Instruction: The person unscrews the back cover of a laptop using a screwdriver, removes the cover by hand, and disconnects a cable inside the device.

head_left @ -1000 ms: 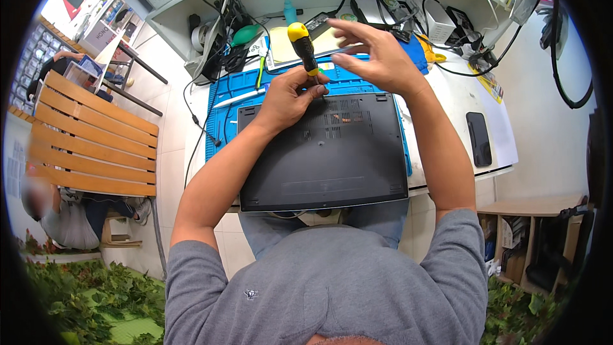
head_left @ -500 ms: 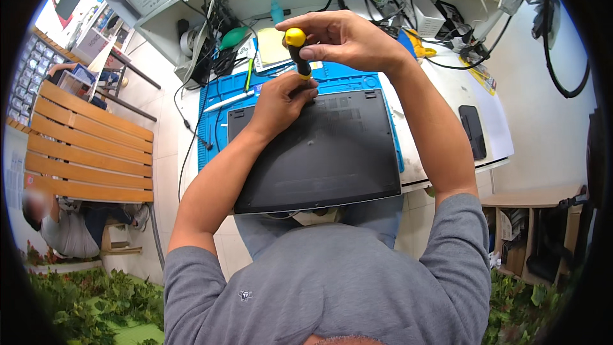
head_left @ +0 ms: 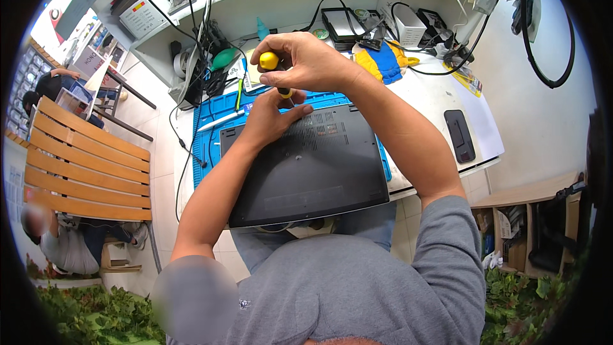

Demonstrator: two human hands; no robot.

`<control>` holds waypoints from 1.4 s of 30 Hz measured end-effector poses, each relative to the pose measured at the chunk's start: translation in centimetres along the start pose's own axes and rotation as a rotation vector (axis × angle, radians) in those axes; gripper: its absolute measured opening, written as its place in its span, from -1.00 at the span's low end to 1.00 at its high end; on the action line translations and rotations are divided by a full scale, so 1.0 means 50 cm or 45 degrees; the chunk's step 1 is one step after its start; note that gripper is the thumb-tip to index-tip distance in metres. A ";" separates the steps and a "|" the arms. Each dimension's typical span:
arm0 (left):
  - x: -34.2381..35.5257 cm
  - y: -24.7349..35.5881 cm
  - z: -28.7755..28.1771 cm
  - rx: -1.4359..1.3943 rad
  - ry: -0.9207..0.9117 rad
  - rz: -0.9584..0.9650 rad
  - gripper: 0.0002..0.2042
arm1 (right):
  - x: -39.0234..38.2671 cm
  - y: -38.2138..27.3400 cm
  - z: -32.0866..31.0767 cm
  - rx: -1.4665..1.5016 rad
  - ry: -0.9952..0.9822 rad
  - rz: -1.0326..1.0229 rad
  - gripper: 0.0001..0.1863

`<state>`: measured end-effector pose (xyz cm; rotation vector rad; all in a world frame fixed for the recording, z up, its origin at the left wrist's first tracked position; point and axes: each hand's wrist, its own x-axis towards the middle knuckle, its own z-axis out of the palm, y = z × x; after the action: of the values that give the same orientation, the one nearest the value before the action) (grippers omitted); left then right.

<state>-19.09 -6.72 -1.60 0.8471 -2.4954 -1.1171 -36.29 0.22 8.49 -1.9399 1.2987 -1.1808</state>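
A dark laptop (head_left: pixel 306 172) lies bottom side up, its vent slots showing, partly on a blue work mat (head_left: pixel 220 108) and reaching over the table's near edge. At its far edge stands a screwdriver (head_left: pixel 269 61) with a yellow-capped black handle, nearly upright. My right hand (head_left: pixel 313 61) curls its fingers and thumb about the handle's top. Lower down, my left hand (head_left: pixel 271 118) pinches the screwdriver near the laptop and rests on the casing. The screwdriver's tip is hidden behind my left fingers.
Right of the laptop lie a dark phone (head_left: pixel 459 135) and a yellow-and-blue cloth item (head_left: pixel 385 62). Farther back are a green blower bulb (head_left: pixel 223 59), cables and a white basket (head_left: pixel 408 24). A slatted wooden bench (head_left: pixel 89 160) stands left; people sit around it.
The view has shifted slightly, showing more of the back shelf. My right fingers, looser around the handle before, now curl closer about its top. My left hand still pinches the screwdriver low down.
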 end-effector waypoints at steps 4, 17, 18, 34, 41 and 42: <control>-0.005 -0.041 0.016 -0.515 0.130 0.270 -0.80 | 0.009 0.031 0.018 0.009 0.084 -0.158 -0.67; -0.014 0.011 -0.007 -0.099 0.102 0.192 -0.82 | -0.015 0.049 0.023 0.202 0.067 -0.061 -0.58; -0.015 -0.001 -0.003 -0.099 0.103 0.188 -0.82 | -0.016 0.047 0.024 0.205 0.064 -0.059 -0.58; 0.015 -0.014 0.004 -0.676 0.279 0.368 -0.81 | -0.180 0.155 0.051 -0.246 0.072 0.294 -0.64; 0.041 0.010 0.015 -0.597 0.231 0.415 -0.80 | -0.170 0.235 -0.022 -0.764 0.241 0.343 -0.81; 0.044 0.011 0.023 -0.619 0.180 0.423 -0.79 | -0.170 0.256 -0.038 -0.768 0.248 0.349 -0.81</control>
<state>-21.58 -7.09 -1.94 0.3459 -2.0170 -1.3953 -45.23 2.85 -3.89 -1.9687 2.1408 -0.9222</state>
